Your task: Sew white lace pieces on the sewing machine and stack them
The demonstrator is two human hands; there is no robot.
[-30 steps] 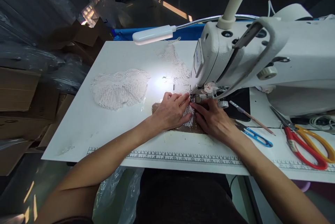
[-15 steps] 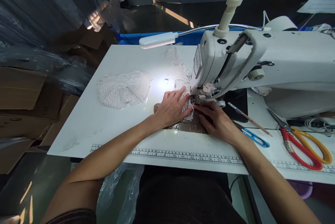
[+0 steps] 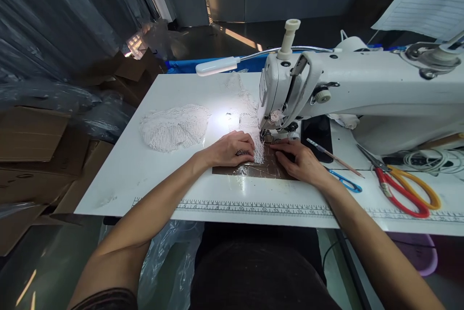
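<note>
White lace [image 3: 258, 152] runs down beside the needle area of a white sewing machine [image 3: 277, 78], over a brown plate [image 3: 270, 169]. My left hand [image 3: 232, 149] has its fingers curled and closed at the left edge of this lace; the fingertips are partly hidden. To the right of the presser foot [image 3: 267, 137], my right hand [image 3: 297, 157] lies low over the plate with index finger and thumb stretched apart. Its fingertips are close to the lace, and nothing shows between them. A gathered heap of white lace [image 3: 176, 127] rests on the table at left.
A lit lamp [image 3: 217, 66] hangs over the white table [image 3: 119, 174]. Right of my right hand lie a pencil [image 3: 335, 157], blue thread snips [image 3: 344, 180] and red-and-orange scissors [image 3: 402, 189]. A printed ruler [image 3: 246, 208] follows the front edge. Cardboard boxes [image 3: 32, 136] stand at left.
My left hand has drawn back slightly left, its spread fingers now curled at the lace edge. The right hand stays beside the presser foot. The camera view has shifted.
</note>
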